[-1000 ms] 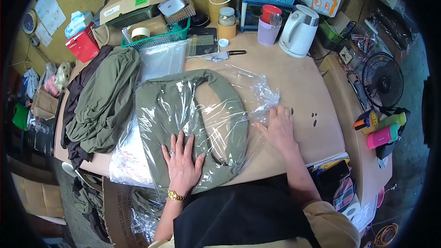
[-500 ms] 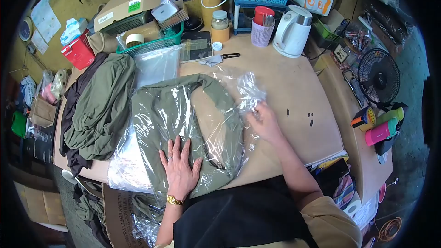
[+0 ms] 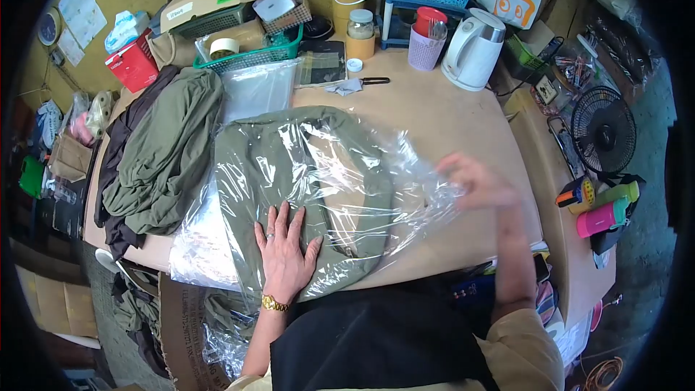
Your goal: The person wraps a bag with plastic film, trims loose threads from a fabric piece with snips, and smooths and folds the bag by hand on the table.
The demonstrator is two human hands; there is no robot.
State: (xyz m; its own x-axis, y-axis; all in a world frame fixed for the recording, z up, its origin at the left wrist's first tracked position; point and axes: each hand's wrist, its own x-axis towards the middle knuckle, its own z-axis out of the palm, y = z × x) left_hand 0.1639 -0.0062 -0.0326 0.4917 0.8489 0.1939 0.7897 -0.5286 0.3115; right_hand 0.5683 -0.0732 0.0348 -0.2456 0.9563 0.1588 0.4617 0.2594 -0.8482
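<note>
An olive-green garment point(image 3: 253, 166) lies folded inside a clear plastic bag point(image 3: 413, 174) on the table. My left hand point(image 3: 286, 250), with a ring and a gold watch on its wrist, lies flat on the bagged garment with its fingers spread. Off to the right, my right hand point(image 3: 474, 182) pinches the loose end of the bag and holds it drawn out; motion blurs the fingers a little. Between the garment's panels, the brown tabletop shows through the film.
Left of the bag lies a pile of olive and dark cloth point(image 3: 166, 152). Flat clear bags point(image 3: 259, 90) lie behind it. A small blade with a black handle point(image 3: 373, 81), a white kettle point(image 3: 474, 51) and a cutlery cup point(image 3: 427, 47) stand or lie toward the back. A fan point(image 3: 604, 130) is at right.
My right hand has moved right and toward me, stretching the bunched end of the bag outward. My left hand stays pressed on the garment. The whole view has shifted slightly.
</note>
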